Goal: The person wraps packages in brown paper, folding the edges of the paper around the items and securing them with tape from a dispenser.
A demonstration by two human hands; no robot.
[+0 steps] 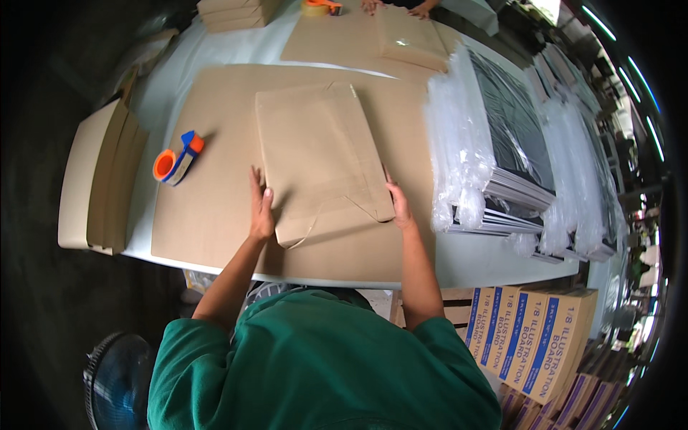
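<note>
I see the person's left hand point(261, 209) laid, fingers spread, against one side of a flat, brown, paper-wrapped package point(322, 158) and the right hand point(400, 205) gripping its other side, over a big brown sheet point(215, 222) on the white tabletop point(473, 261) (a blue-and-orange tape dispenser point(188, 159) lies left).

Over the head camera I'm looking into a packing workshop: brown parcel point(322, 154), broad worktable point(494, 261), tape dispenser point(183, 159), plastic-wrapped stacks point(462, 136), piled cartons point(534, 340) (plus a co-worker's hands point(421, 9) opposite), tube lights point(599, 23) at right.
</note>
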